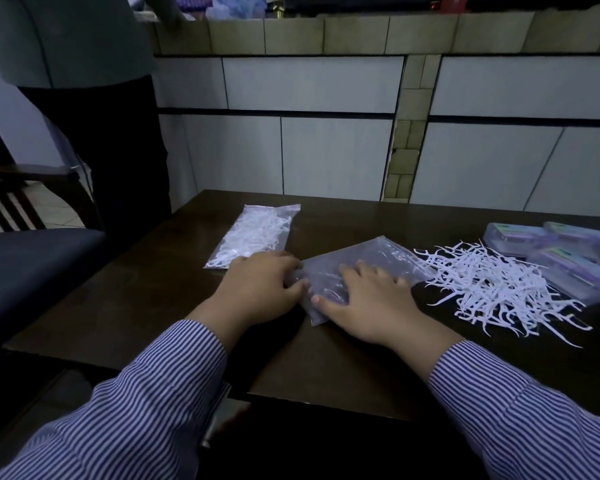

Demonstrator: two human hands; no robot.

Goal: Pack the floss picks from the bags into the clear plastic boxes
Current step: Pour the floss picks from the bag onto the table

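Observation:
An empty-looking clear plastic bag (371,263) lies flat in the middle of the dark table (187,327). My left hand (260,289) grips its left end, fingers curled round the edge. My right hand (364,306) lies flat on the bag with fingers spread. A loose heap of white floss picks (492,289) sits just right of the bag. A second bag full of floss picks (253,235) lies behind my left hand. Several clear plastic boxes (561,251) with coloured labels stand at the far right, lids down as far as I can tell.
A person in dark trousers (118,143) stands at the table's far left corner. A dark padded seat (32,268) is on the left. A tiled counter wall (326,133) rises right behind the table's far edge.

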